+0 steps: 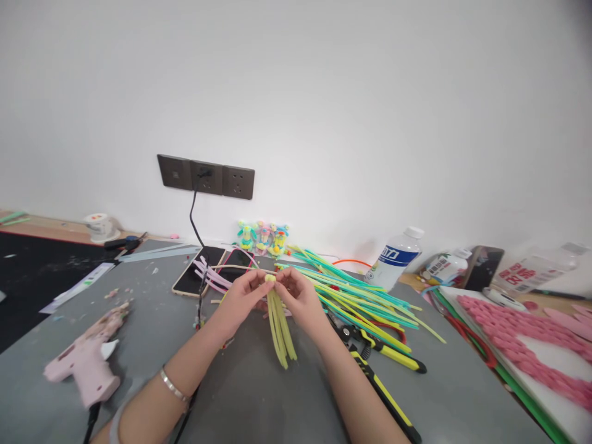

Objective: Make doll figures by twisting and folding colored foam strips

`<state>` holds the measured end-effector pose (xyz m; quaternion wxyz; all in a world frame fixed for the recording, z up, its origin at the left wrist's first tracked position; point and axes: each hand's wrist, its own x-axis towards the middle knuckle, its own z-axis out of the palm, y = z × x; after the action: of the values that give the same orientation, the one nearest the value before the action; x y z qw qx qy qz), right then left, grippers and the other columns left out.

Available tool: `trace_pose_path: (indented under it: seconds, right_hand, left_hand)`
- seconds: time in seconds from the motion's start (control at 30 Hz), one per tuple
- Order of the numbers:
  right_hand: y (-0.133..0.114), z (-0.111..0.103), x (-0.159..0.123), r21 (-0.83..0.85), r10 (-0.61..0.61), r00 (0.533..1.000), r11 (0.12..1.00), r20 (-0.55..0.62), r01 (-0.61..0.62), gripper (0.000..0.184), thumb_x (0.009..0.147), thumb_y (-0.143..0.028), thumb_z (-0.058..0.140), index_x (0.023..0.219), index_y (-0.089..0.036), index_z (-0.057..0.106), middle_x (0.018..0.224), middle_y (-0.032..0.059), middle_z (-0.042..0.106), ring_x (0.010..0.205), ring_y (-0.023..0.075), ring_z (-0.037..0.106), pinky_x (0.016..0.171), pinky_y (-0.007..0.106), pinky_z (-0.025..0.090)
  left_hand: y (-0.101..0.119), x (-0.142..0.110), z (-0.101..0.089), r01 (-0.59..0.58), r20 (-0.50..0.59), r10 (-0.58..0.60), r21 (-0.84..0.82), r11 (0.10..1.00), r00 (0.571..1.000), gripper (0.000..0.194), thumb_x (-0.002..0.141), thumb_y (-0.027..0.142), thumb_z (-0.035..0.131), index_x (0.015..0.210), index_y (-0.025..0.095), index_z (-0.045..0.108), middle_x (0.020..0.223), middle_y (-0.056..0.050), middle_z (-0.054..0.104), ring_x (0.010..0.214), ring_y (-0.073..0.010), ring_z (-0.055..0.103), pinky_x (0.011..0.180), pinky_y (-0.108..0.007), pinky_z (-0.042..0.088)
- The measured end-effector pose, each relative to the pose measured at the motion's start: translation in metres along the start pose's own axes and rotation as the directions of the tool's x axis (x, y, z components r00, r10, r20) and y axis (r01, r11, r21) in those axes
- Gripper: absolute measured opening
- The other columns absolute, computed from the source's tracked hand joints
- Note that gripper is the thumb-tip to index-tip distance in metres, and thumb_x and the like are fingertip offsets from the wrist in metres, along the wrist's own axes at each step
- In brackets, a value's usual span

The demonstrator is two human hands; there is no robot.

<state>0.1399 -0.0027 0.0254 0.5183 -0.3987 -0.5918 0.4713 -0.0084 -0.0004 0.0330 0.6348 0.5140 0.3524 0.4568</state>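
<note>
Three small fuzzy figures (263, 238) stood in a row at the far edge of the surface (250, 407), close to the wall (324, 123). Toward the left edge we saw a pink glue gun (87, 364). Two phones (189, 279) lay nearer the far edge, with lilac stems (210, 275) partly across them, and a black cable (192, 213) ran down from a wall socket (206, 177). Just beyond the right hand (303, 302), we noted a loose heap of teal and yellow stems (370, 302) crowding the way toward the right edge. Yellow-and-black pliers (393, 356) lay beside the right arm (361, 382), and a white-capped bottle (393, 259) was near the far right corner.

We found the pale yellow bundle (281, 333) above the middle of the surface, between both hands. Its soft stems met at a lighter, compact top and hung in a loose tail toward the near edge, slightly spread at the tips. We saw the left hand (243, 301) with its grip closed, thumb and fingers pinching that top; the right hand's grip was likewise closed on it from the other side.
</note>
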Motion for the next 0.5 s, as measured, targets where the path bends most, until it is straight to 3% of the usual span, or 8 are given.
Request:
trace_pose_path:
  seconds: [0.23,0.5]
  right_hand:
    - [0.0016,-0.0068,0.0018,0.068,0.041,0.999,0.997,0.036,-0.044,0.032,0.078,-0.049,0.072,0.081,-0.021,0.057,0.07,-0.0018,0.056,0.063,0.0152,0.055,0.057,0.027,0.046]
    - [-0.0041,-0.0096,0.0004,0.128,0.118,0.99,0.984,0.079,-0.127,0.031,0.076,-0.047,0.074,0.078,-0.02,0.06,0.068,-0.0026,0.058,0.06,0.013,0.056,0.058,0.026,0.045]
  left_hand:
    - [-0.0025,0.0002,-0.0033,0.005,0.011,-0.004,-0.03,1.0,1.0,0.036,0.075,0.048,0.075,0.085,0.016,0.062,0.073,0.003,0.055,0.065,-0.0118,0.055,0.056,-0.022,0.052]
    - [-0.0016,0.0001,-0.0043,0.064,0.043,-0.062,-0.038,0.997,0.997,0.037,0.068,0.046,0.081,0.075,0.015,0.062,0.068,0.001,0.059,0.061,-0.0122,0.057,0.057,-0.026,0.052]
